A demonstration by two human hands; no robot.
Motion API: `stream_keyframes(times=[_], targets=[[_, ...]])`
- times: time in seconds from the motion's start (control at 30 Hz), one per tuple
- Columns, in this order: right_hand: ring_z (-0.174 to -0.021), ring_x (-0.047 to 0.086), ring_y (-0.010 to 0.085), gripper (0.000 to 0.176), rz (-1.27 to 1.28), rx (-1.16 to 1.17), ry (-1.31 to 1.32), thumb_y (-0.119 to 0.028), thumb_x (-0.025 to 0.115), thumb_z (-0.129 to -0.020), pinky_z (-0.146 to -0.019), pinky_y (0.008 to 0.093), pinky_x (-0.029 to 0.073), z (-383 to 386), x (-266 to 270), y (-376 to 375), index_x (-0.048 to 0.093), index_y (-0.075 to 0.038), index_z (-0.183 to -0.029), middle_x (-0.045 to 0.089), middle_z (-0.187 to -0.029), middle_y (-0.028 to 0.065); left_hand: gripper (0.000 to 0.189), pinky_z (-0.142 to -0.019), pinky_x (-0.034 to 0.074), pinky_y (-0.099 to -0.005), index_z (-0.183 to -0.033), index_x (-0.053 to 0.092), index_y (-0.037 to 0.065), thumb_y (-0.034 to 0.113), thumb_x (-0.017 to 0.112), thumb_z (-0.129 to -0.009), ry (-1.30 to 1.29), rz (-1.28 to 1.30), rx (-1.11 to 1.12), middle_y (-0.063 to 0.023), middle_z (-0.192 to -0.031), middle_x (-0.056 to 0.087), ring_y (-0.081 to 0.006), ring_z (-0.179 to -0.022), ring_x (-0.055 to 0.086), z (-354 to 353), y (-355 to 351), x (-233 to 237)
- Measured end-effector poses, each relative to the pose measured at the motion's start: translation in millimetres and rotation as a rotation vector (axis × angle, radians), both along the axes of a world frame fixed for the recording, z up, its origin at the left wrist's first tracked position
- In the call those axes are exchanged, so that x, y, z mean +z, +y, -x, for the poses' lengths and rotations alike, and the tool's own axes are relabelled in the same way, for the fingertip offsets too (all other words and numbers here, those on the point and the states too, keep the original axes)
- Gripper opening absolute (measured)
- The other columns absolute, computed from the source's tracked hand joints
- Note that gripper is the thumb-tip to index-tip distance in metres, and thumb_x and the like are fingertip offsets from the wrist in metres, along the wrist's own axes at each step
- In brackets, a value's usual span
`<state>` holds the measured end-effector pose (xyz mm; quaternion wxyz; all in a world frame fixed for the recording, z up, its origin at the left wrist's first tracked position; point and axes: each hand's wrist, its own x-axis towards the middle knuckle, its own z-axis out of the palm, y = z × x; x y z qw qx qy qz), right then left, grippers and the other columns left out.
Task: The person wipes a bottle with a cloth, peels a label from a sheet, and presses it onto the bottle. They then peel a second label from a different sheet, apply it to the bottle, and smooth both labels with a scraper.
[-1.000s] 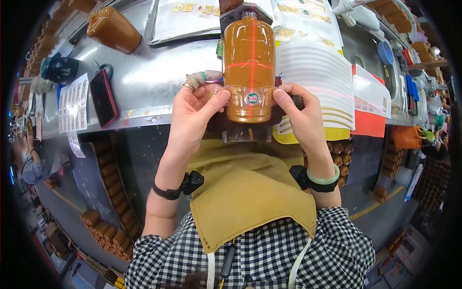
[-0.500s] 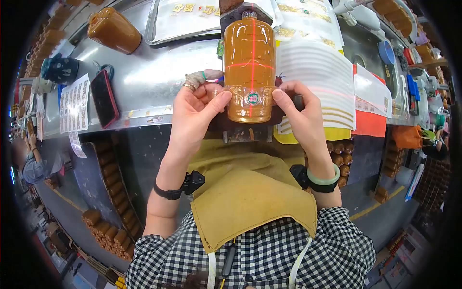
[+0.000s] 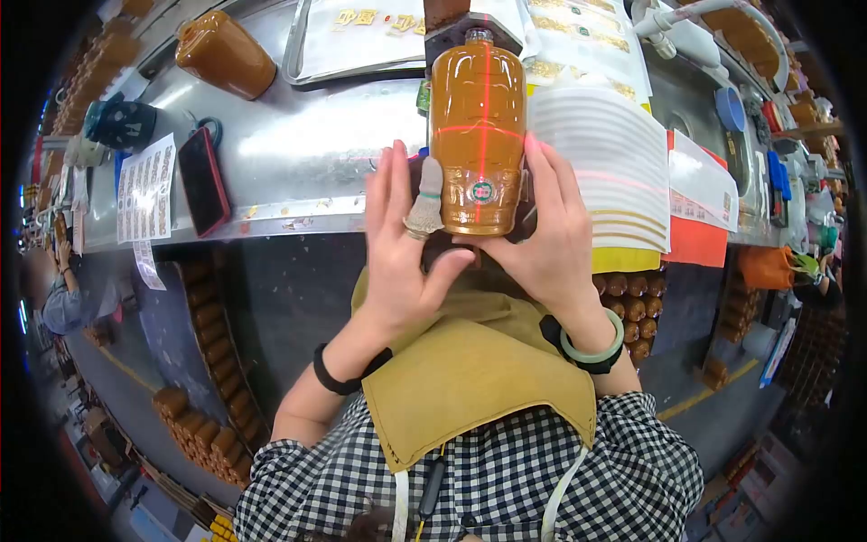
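An amber bottle (image 3: 479, 108) lies in a dark fixture on the steel bench (image 3: 298, 154), neck pointing away, with a red laser cross on it. Near its bottom end sits a gold band with a small round green-and-red seal. My left hand (image 3: 406, 244) lies flat against the bottle's left side, fingers stretched up, one finger in a cloth cot. My right hand (image 3: 553, 230) presses the right side the same way. Both thumbs meet under the bottle's bottom end, so the bottle is clasped between the two hands.
A second amber bottle (image 3: 224, 54) lies at the back left, near a dark cup (image 3: 122, 122), a red phone (image 3: 200, 181) and a printed sheet (image 3: 144, 190). A metal tray (image 3: 361, 36) is behind; stacked white label sheets (image 3: 605, 154) right. A person (image 3: 63, 307) stands far left.
Both hands have turned from pinching the gold band with their thumbs to lying flat along the bottle's sides, fingers stretched upward. The bottle stays in the fixture.
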<state>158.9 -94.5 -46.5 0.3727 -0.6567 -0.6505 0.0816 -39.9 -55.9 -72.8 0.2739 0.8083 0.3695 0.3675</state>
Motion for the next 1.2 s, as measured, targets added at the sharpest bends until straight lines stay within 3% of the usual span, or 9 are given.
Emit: stream_keyframes(times=[0.17, 0.3, 0.5, 0.6, 0.7, 0.8, 0.87, 1.07, 1.2], targets=[[-0.116, 0.066, 0.0412, 0.099, -0.008, 0.062, 0.126, -0.032, 0.096, -0.064, -0.094, 0.0447, 0.058, -4, 2, 3, 0.052, 0.007, -0.143, 0.061, -0.132, 0.0266, 0.080, -0.124, 0.016, -0.0577, -0.153, 0.047, 0.003, 0.045, 0.074, -0.092, 0.020, 0.095, -0.013, -0.0306, -0.169, 0.018, -0.0499, -0.156, 0.013, -6, -8, -8], [-0.115, 0.066, 0.0405, 0.098, -0.046, 0.093, 0.140, -0.032, 0.097, -0.064, -0.094, 0.0437, 0.058, -15, 19, 4, 0.053, 0.007, -0.143, 0.061, -0.132, 0.0260, 0.076, -0.122, 0.020, -0.0602, -0.143, 0.060, 0.009, 0.035, 0.088, -0.077, 0.215, -0.068, 0.015, -0.0290, -0.169, 0.018, -0.0506, -0.155, 0.017, -12, -7, -4], [-0.121, 0.061, 0.0384, 0.097, 0.022, 0.083, 0.056, -0.035, 0.096, -0.065, -0.102, 0.0455, 0.051, -13, 21, -1, 0.054, 0.005, -0.143, 0.061, -0.134, 0.0217, 0.103, -0.119, 0.030, -0.0545, -0.154, 0.038, -0.003, 0.023, 0.093, -0.071, -0.105, -0.105, 0.125, -0.0246, -0.163, 0.032, -0.0441, -0.148, 0.031, -26, 5, 5], [-0.125, 0.053, 0.0321, 0.080, 0.131, 0.185, 0.112, -0.029, 0.085, -0.077, -0.105, 0.0397, 0.036, -32, 39, -1, 0.053, -0.001, -0.145, 0.058, -0.137, 0.0152, 0.097, -0.113, 0.040, -0.0495, -0.150, 0.045, -0.003, 0.016, 0.094, -0.068, -0.104, -0.124, 0.089, -0.0210, -0.154, 0.046, -0.0392, -0.138, 0.046, -30, 14, 8], [-0.126, 0.053, 0.0189, 0.051, 0.274, -0.072, 0.697, -0.010, 0.068, -0.090, -0.102, 0.0309, 0.040, -47, 41, -13, 0.055, 0.000, -0.139, 0.058, -0.138, 0.0123, 0.092, -0.106, 0.047, -0.0458, -0.147, 0.050, -0.005, 0.011, 0.093, -0.067, -0.114, -0.141, 0.048, -0.0205, -0.145, 0.056, -0.0376, -0.126, 0.057, -27, 18, 7], [-0.107, 0.060, 0.0112, 0.032, 0.039, -0.019, 0.852, 0.008, 0.055, -0.098, -0.097, 0.0267, 0.048, -50, 39, -7, 0.058, 0.004, -0.130, 0.063, -0.116, 0.0065, 0.094, -0.105, 0.049, -0.0450, -0.149, 0.048, -0.005, 0.011, 0.093, -0.068, -0.095, -0.075, 0.047, -0.0226, -0.144, 0.056, -0.0385, -0.125, 0.058, -24, 16, 8], [-0.107, 0.061, 0.0109, 0.031, 0.017, -0.012, 0.888, 0.007, 0.056, -0.098, -0.096, 0.0269, 0.048, -40, 51, -5, 0.061, 0.004, -0.128, 0.064, -0.115, 0.0058, 0.092, -0.101, 0.052, -0.0384, -0.150, 0.047, -0.004, 0.012, 0.094, -0.072, -0.055, -0.100, 0.061, -0.0171, -0.137, 0.062, -0.0300, -0.120, 0.064, -25, 16, 11], [-0.099, 0.059, 0.0154, 0.025, -0.042, -0.009, 0.600, 0.000, 0.052, -0.102, -0.090, 0.0250, 0.046, -31, 48, 9, 0.070, -0.001, -0.119, 0.064, -0.104, 0.0069, 0.096, -0.105, 0.050, -0.0437, -0.152, 0.041, -0.008, 0.013, 0.091, -0.073, -0.062, -0.023, -0.001, -0.0251, -0.145, 0.055, -0.0404, -0.127, 0.059, -20, 17, 10], [-0.104, 0.060, 0.0132, 0.026, 0.189, -0.074, 0.814, -0.014, 0.064, -0.101, -0.093, 0.0279, 0.048, -34, 26, 10, 0.067, 0.000, -0.122, 0.066, -0.109, 0.0081, 0.096, -0.106, 0.050, -0.0418, -0.153, 0.040, -0.008, 0.015, 0.091, -0.076, -0.134, 0.056, -0.048, -0.0257, -0.146, 0.055, -0.0385, -0.128, 0.061, -19, 19, 1]])
